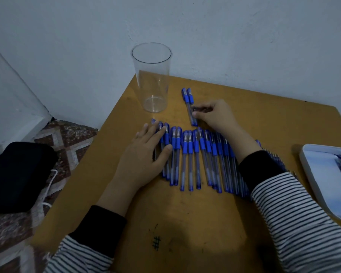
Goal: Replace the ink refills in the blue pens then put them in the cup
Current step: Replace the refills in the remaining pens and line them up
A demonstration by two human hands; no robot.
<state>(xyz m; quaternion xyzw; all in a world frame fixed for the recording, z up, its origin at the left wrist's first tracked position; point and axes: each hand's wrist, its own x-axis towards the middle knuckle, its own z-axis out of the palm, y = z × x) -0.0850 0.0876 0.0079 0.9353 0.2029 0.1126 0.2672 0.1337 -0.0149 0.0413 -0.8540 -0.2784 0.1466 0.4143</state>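
- Wooden table (pixel 185 223) sits in a corner, with a pale wall (pixel 224 36) behind it.
- Your left hand (pixel 146 154) lies flat on the left end of the row (pixel 195 160) of pens. Its fingers (pixel 161 133) are straight and close together, pressing on the barrels.
- From those fingers the row runs right, passing under your right forearm. The pens lie side by side with their long axes pointing away from you.
- Your right hand (pixel 219 117) has curled fingers, with the fingertips (pixel 195 114) against the near half of the pair (pixel 188 99) of pens.
- You cannot tell whether they pinch a barrel or only touch it.
- The pair lie touching each other, just beyond the row. Their long axis runs from your right fingertips away toward the wall, caps at the far end.
- The cup (pixel 152 79) stands upright with nothing in it, beyond your left fingers and to the left of your right fingertips. The left fingers look nearer to it.
- The pair already sits at your right fingertips, so that hand seems the one to lift a pen. Its barrel lies flat and would need tipping upright to enter the cup.
- No pen looks opened yet, so the job seems to be at its start.
- A white tray (pixel 323 170) lies right of your right wrist. Something dark blue lies in it, too blurred to name.
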